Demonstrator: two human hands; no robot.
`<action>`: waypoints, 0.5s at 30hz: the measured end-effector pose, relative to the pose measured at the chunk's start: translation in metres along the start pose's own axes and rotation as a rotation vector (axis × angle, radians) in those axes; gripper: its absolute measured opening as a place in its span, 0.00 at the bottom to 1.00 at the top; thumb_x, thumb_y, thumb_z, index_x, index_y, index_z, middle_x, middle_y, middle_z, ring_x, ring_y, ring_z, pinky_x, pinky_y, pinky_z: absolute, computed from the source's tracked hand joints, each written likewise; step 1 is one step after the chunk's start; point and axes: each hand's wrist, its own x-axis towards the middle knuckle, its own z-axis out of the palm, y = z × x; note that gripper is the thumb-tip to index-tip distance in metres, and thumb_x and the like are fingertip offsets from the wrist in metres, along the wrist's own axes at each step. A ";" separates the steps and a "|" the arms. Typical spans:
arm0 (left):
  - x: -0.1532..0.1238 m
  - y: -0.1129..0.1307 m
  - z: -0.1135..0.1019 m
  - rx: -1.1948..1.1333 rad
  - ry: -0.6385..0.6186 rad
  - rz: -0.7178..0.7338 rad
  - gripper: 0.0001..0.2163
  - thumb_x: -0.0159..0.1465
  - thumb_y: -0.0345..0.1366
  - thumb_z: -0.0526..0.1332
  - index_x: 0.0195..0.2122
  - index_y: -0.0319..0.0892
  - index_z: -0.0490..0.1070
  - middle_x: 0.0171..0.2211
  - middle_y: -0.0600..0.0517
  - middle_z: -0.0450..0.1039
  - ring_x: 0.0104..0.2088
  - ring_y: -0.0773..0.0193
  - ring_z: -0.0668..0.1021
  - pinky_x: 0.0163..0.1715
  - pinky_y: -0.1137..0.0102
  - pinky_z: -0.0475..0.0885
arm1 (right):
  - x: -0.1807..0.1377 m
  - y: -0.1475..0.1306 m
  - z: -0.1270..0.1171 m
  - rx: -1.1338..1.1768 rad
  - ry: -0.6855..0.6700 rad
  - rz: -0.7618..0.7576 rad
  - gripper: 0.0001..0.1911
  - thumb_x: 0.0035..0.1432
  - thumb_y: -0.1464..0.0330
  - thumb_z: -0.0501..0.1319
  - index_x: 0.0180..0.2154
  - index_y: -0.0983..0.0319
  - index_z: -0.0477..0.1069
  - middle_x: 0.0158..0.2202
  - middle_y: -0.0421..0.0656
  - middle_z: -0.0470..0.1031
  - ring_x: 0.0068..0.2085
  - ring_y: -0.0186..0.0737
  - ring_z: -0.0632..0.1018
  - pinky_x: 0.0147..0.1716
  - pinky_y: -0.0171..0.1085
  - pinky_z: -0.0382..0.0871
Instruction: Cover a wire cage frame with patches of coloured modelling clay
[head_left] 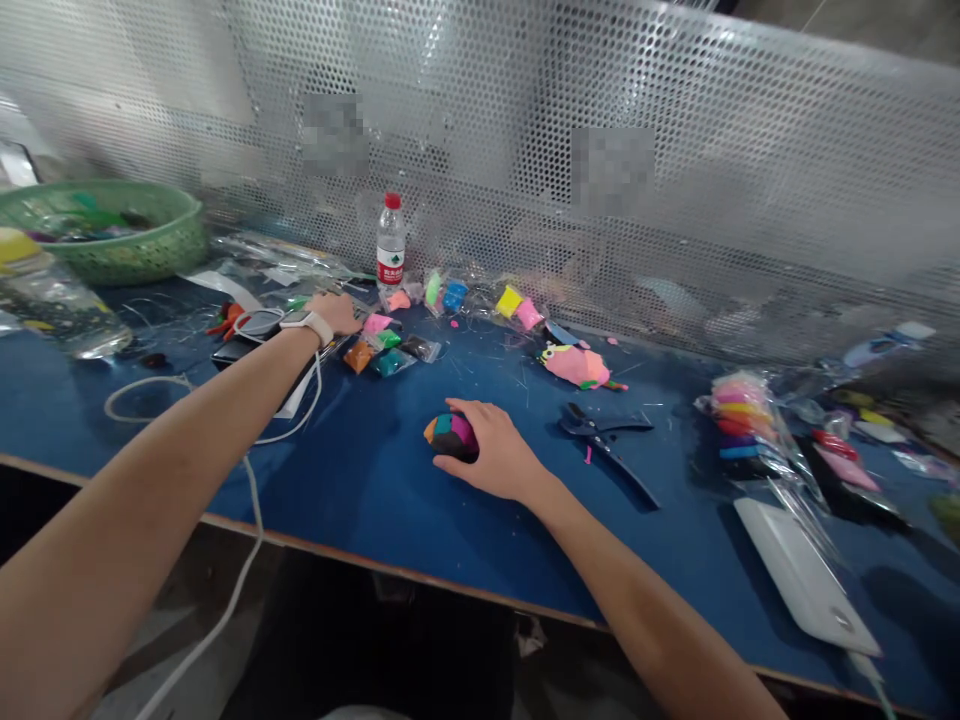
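Observation:
My right hand (491, 450) is closed round a small clay figure (448, 434) on the blue table. The figure shows orange, teal, dark grey and purple patches; its far end is hidden in my palm. My left hand (335, 312), with a white watch on the wrist, reaches down among clear plastic wrappings. Its fingers point away and are mostly hidden, so what they touch is unclear. Close to its right lie small clay packets: a pink one (377, 323), a green one (389, 339), an orange one (358, 356) and a teal one (391, 362).
A red-capped bottle (391, 245) stands by the perforated metal panel (480, 120). To the right are a pink clay fish (576, 366), dark-handled cutters (607, 445), stacked colored clay packs (742, 425) and a white power bank (806, 570). A green basket (150, 240) and a white cable (251, 500) are leftward.

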 end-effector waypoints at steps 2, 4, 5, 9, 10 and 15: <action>0.003 0.002 0.000 0.045 -0.019 -0.046 0.27 0.58 0.44 0.70 0.53 0.28 0.80 0.53 0.21 0.83 0.61 0.24 0.81 0.57 0.48 0.76 | 0.002 0.001 0.001 -0.001 0.024 -0.013 0.45 0.68 0.45 0.73 0.75 0.58 0.66 0.74 0.57 0.75 0.75 0.69 0.74 0.79 0.77 0.57; 0.006 0.006 -0.002 0.062 -0.023 -0.039 0.23 0.57 0.41 0.70 0.50 0.29 0.81 0.52 0.22 0.84 0.60 0.25 0.82 0.56 0.50 0.77 | 0.002 0.001 0.001 -0.003 0.091 -0.064 0.42 0.68 0.45 0.73 0.74 0.57 0.68 0.74 0.58 0.74 0.77 0.68 0.73 0.80 0.78 0.54; 0.007 0.009 -0.003 0.065 -0.020 -0.031 0.21 0.57 0.40 0.70 0.48 0.30 0.81 0.51 0.22 0.84 0.60 0.25 0.83 0.56 0.52 0.77 | 0.001 -0.001 -0.001 -0.004 0.137 -0.107 0.40 0.69 0.46 0.73 0.72 0.57 0.69 0.73 0.58 0.75 0.76 0.66 0.74 0.80 0.77 0.54; 0.007 0.015 -0.011 0.039 0.030 -0.004 0.19 0.56 0.37 0.72 0.45 0.29 0.81 0.49 0.23 0.84 0.60 0.26 0.82 0.58 0.54 0.76 | -0.012 -0.037 -0.023 -0.013 0.302 -0.431 0.24 0.75 0.51 0.70 0.63 0.55 0.77 0.64 0.53 0.84 0.70 0.54 0.81 0.80 0.66 0.62; 0.006 0.016 -0.013 0.022 0.051 0.007 0.19 0.56 0.36 0.72 0.45 0.28 0.81 0.50 0.23 0.84 0.60 0.26 0.82 0.59 0.53 0.76 | -0.017 -0.053 -0.033 -0.016 0.296 -0.540 0.21 0.77 0.52 0.68 0.62 0.55 0.78 0.63 0.51 0.85 0.67 0.49 0.83 0.81 0.60 0.63; 0.006 0.035 -0.023 -0.132 0.194 0.134 0.24 0.67 0.37 0.69 0.61 0.29 0.75 0.58 0.34 0.82 0.62 0.41 0.81 0.65 0.58 0.72 | -0.034 -0.142 -0.084 -0.156 0.097 -0.914 0.12 0.75 0.56 0.69 0.57 0.42 0.84 0.61 0.31 0.87 0.64 0.36 0.85 0.80 0.39 0.65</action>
